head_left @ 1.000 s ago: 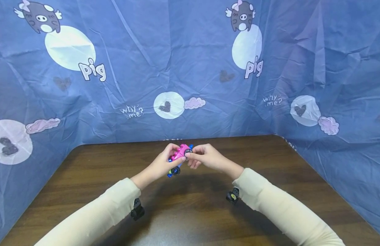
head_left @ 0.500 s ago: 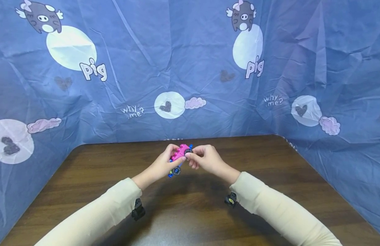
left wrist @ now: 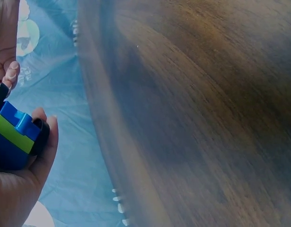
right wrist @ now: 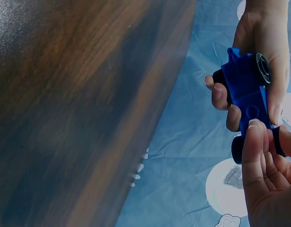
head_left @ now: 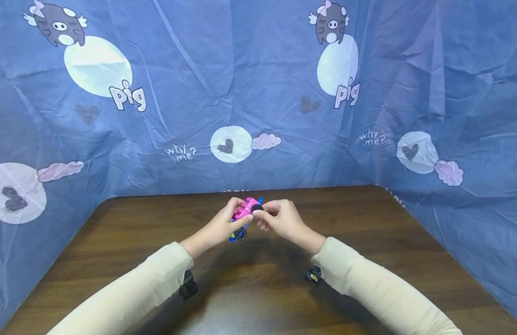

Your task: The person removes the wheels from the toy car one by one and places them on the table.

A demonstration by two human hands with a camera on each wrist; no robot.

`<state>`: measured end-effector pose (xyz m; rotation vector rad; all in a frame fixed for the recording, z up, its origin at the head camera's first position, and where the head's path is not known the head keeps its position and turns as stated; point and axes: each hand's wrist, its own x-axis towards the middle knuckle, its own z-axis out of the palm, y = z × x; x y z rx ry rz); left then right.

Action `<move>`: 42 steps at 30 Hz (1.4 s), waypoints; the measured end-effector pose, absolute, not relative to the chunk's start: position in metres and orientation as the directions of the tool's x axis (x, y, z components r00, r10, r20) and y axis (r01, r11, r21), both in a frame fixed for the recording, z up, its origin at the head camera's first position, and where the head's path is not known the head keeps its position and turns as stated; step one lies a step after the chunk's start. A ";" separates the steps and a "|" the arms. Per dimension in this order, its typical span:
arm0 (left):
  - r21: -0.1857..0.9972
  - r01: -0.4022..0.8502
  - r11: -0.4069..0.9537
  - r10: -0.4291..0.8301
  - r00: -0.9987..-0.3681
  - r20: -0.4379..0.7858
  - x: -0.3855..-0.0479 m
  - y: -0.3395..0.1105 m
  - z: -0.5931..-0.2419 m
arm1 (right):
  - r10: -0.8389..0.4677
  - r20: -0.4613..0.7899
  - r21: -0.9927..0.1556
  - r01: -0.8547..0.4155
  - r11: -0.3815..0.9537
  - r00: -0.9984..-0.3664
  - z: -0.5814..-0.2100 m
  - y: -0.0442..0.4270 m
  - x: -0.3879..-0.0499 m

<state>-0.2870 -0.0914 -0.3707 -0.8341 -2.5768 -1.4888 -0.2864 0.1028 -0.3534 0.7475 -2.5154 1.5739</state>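
Note:
A toy car (head_left: 244, 211) with a pink top, blue base and black wheels is held up above the table. My left hand (head_left: 218, 228) grips its rear part, thumb along the near side. In the left wrist view a lime-green layer (left wrist: 13, 136) shows between blue parts. The right hand (head_left: 286, 219) pinches a black wheel (head_left: 256, 209) at the other end between thumb and fingers. From the right wrist view the blue underside (right wrist: 243, 87) faces the camera, and right fingertips touch it. Fingers partly hide that end's wheels.
A dark wooden table (head_left: 258, 288) lies below the hands. Behind it and at both sides hangs a blue printed cloth (head_left: 262, 93). Small black cameras (head_left: 188, 284) sit at both wrists.
The right forearm has shifted slightly left and down. Both hands keep hold of the toy car, which has barely moved; its near wheel shows at slightly different angles.

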 end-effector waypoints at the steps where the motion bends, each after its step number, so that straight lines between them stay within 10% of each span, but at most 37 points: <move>1: 0.787 0.475 0.394 0.427 -0.853 0.301 -0.287 -0.092 -0.371 | -0.357 0.316 -0.825 -0.441 0.354 -0.879 -0.354 0.103 -0.286; 16: 0.796 0.433 0.423 0.380 -0.882 0.278 -0.289 -0.093 -0.374 | -0.343 0.275 -0.828 -0.403 0.390 -0.898 -0.352 0.101 -0.288; 42: 0.838 0.374 0.398 0.351 -0.906 0.238 -0.286 -0.093 -0.377 | -0.156 0.228 -0.973 -0.229 -0.014 -0.961 -0.344 0.104 -0.289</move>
